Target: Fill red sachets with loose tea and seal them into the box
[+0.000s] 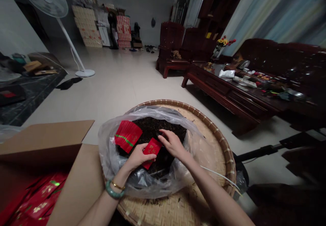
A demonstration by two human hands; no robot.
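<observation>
My left hand (139, 157) is closed on a small red packet (152, 148) with gold print, holding it tilted over a clear plastic bag (109, 144). Close by the packet's upper right edge is my right hand (173, 143), thumb and fingers bent together in a pinch; what lies between them is too small to make out. Dark, loose dried leaves (150, 122), which look like tea, fill the open bag. On the leaves at the left rests a fanned stack of red packets (128, 136) with a green stripe. The bag sits on a round woven bamboo tray (221, 148).
At the left stands an open cardboard box (84, 175) with many red packets (40, 202) inside. A dark wooden coffee table (216, 87) holding clutter is at the right. A white standing fan (73, 46) and stacked cartons (86, 25) are farther back.
</observation>
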